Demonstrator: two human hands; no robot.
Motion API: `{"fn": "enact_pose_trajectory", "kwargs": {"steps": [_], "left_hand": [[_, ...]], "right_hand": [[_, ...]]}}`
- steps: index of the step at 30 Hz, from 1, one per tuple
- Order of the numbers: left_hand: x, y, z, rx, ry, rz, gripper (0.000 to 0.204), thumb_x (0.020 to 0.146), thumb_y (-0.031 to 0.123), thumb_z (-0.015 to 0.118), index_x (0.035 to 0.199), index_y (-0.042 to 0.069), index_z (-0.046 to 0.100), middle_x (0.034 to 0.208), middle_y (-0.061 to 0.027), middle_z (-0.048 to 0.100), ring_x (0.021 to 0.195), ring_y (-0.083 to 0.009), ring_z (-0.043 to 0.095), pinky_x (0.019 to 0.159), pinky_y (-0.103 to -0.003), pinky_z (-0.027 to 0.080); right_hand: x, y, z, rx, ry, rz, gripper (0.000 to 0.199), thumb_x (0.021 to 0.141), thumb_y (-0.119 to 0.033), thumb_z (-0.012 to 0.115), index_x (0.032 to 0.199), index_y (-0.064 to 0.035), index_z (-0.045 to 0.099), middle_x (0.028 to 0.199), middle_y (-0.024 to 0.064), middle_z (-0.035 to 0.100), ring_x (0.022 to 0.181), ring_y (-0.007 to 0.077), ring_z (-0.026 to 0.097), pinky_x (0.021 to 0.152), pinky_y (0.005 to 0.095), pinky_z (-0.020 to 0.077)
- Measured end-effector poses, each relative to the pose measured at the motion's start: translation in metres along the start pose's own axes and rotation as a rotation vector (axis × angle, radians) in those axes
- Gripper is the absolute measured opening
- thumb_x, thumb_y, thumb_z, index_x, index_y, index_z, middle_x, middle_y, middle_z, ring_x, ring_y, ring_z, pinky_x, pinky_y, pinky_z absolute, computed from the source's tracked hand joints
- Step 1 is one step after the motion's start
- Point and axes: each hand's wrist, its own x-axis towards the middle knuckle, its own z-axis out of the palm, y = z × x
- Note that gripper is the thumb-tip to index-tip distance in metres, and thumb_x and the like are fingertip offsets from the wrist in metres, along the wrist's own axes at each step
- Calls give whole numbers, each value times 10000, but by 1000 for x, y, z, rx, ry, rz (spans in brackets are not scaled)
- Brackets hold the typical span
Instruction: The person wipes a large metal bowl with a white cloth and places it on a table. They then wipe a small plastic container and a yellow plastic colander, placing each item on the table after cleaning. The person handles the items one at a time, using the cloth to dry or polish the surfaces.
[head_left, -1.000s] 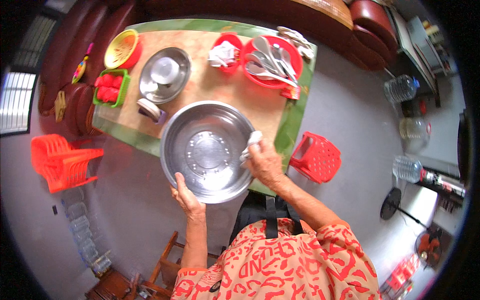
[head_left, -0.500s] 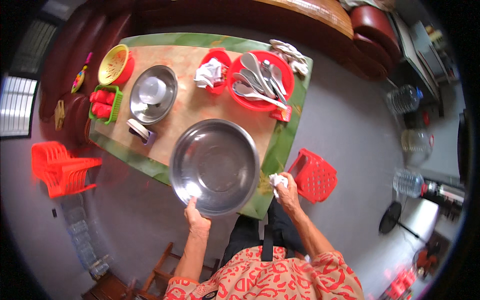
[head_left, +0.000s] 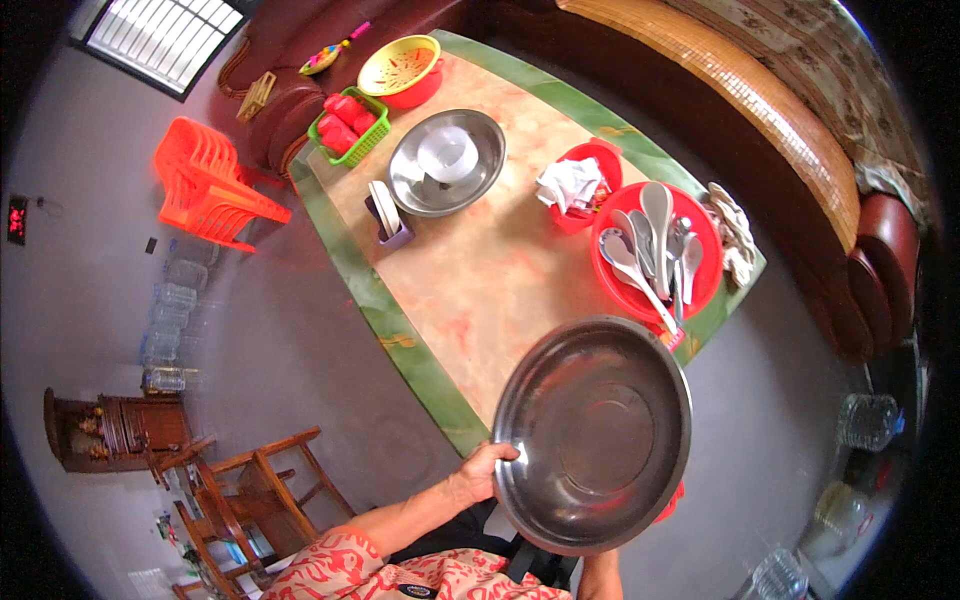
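Observation:
A large, wide stainless steel basin (head_left: 610, 440) is held up, tilted, over the near corner of the table. My left hand (head_left: 485, 472) grips its left rim, thumb on the inside and fingers behind. Of my right arm only the forearm (head_left: 600, 575) shows, below the basin; the hand and anything in it are hidden behind the steel. Just beyond the basin stands a red basin (head_left: 712, 270) full of ladles and large spoons (head_left: 655, 225). Left of that is a small red container (head_left: 575, 222) with a crumpled white cloth or paper (head_left: 572, 185) on it.
The green-bordered table (head_left: 470, 310) also bears a steel bowl (head_left: 480, 190) with a white bowl inside, a purple holder (head_left: 397, 237), a green basket (head_left: 352, 150) and a yellow colander (head_left: 400, 62). Orange stacked chairs (head_left: 205, 185) and a wooden chair (head_left: 265, 490) stand left.
My view has turned. The steel basin is tilted more, and my left hand still grips its rim. My right hand, earlier holding a white cloth beside it, is now hidden behind the basin.

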Motion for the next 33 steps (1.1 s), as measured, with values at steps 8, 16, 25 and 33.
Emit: {"fn": "enact_pose_trajectory", "kwargs": {"steps": [8, 16, 25, 33], "left_hand": [[28, 38, -50, 37, 308, 381, 180, 770, -9, 507, 916, -69, 592, 823, -140, 645, 704, -251, 667, 677, -386, 571], [68, 45, -89, -10, 238, 323, 309, 760, -3, 477, 1050, -79, 554, 922, -157, 649, 823, -287, 666, 775, -411, 565], [61, 93, -79, 49, 160, 321, 242, 778, -16, 488, 985, -96, 585, 882, -174, 655, 771, -283, 681, 727, -406, 579], [79, 184, -103, 253, 106, 257, 161, 786, -14, 492, 867, -91, 608, 803, -152, 654, 708, -250, 672, 677, -374, 571]], "right_hand": [[163, 49, -83, -1618, 261, -475, 860, 639, -481, 750, 1299, -13, 458, 1427, 211, 362, 1375, 358, 236, 1069, 485, 276], [277, 139, -156, -2198, -207, 156, 833, 793, -670, 475, 1395, -98, 409, 1480, 108, 338, 1389, 326, 232, 1124, 522, 100], [226, 160, -105, -1628, 76, 95, 805, 809, -653, 467, 1385, -95, 411, 1457, 112, 358, 1357, 319, 263, 1101, 519, 135], [179, 123, 36, -996, 405, -6, 780, 822, -639, 460, 1377, -92, 412, 1436, 115, 376, 1328, 312, 291, 1080, 516, 165]]}}
